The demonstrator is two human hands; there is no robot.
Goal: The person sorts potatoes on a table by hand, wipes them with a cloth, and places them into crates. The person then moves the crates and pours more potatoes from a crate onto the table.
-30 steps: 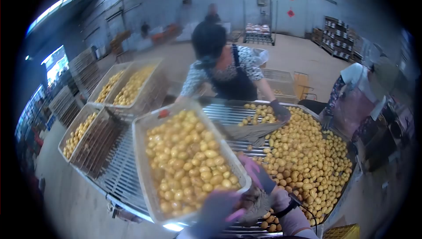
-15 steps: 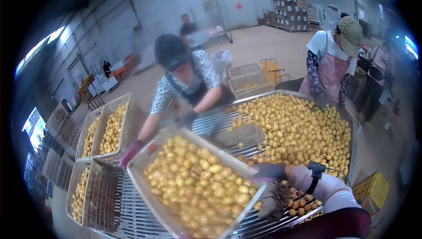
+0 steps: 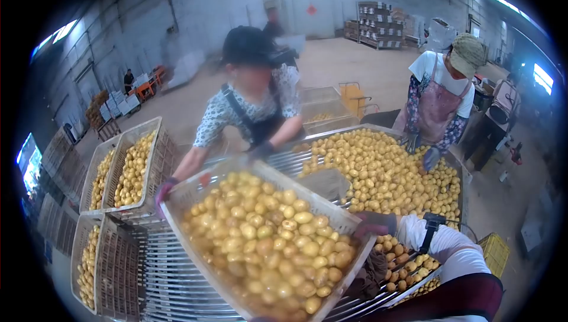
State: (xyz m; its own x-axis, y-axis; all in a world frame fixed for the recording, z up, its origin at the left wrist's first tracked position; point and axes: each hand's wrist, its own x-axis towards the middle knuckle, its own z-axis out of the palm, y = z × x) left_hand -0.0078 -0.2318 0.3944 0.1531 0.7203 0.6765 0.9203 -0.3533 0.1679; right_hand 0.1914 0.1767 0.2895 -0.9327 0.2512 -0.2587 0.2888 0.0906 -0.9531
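A pale plastic crate (image 3: 348, 218) full of small, round, yellow-brown potato-like produce (image 3: 266, 236) is tilted over the metal rollers. My right hand (image 3: 374, 224), in a purple-grey glove, is closed on the crate's right-hand rim. Of my left hand (image 3: 263, 319) only a sliver of purple glove shows at the bottom edge, by the crate's near rim; its fingers are hidden. The gloved hand (image 3: 164, 196) of a co-worker opposite grips the crate's far left corner. Dark cloth (image 3: 368, 274) lies under my right wrist.
Loose produce (image 3: 384, 174) is heaped on the roller table (image 3: 171, 263), where another worker's hands (image 3: 431, 157) reach in. Filled crates (image 3: 139, 168) stand at the left. A grey cloth (image 3: 325, 184) lies on the rollers. A yellow crate (image 3: 494, 252) is at the right.
The crate has shifted slightly right, with my right hand and the co-worker's hand still on it. The view has turned a little. The worker at right has spread their hands over the heap.
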